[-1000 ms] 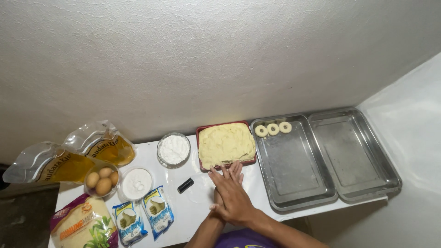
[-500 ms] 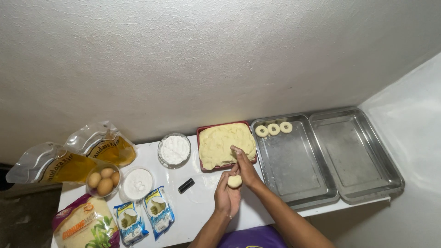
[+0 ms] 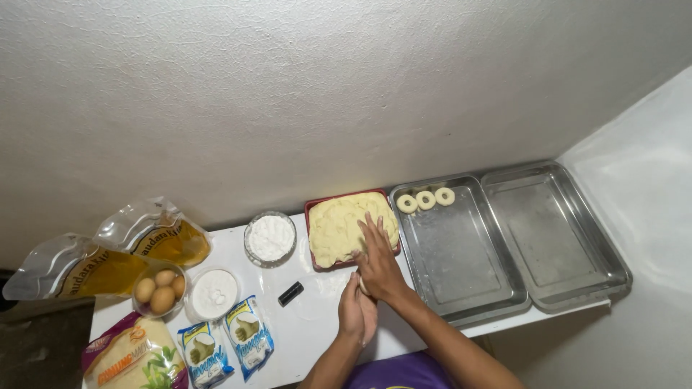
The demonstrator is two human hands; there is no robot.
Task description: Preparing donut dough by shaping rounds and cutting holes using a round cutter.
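Head view, dough piece (image 3: 362, 286) pressed between flat left hand (image 3: 355, 315), right hand (image 3: 376, 263), beside dough tray (image 3: 313, 209)

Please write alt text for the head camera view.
The right hand and left hand press together beside a red tray of yellow dough. Three dough rings lie in a metal tray.

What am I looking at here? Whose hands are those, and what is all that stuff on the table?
A camera on a person's head looks down at a white table. The left hand and right hand press together around a bit of dough, mostly hidden. Just behind them is a red tray of yellow dough. Three dough rings lie in a metal tray. Further left are a bowl of flour, a bowl of eggs and two oil pouches.
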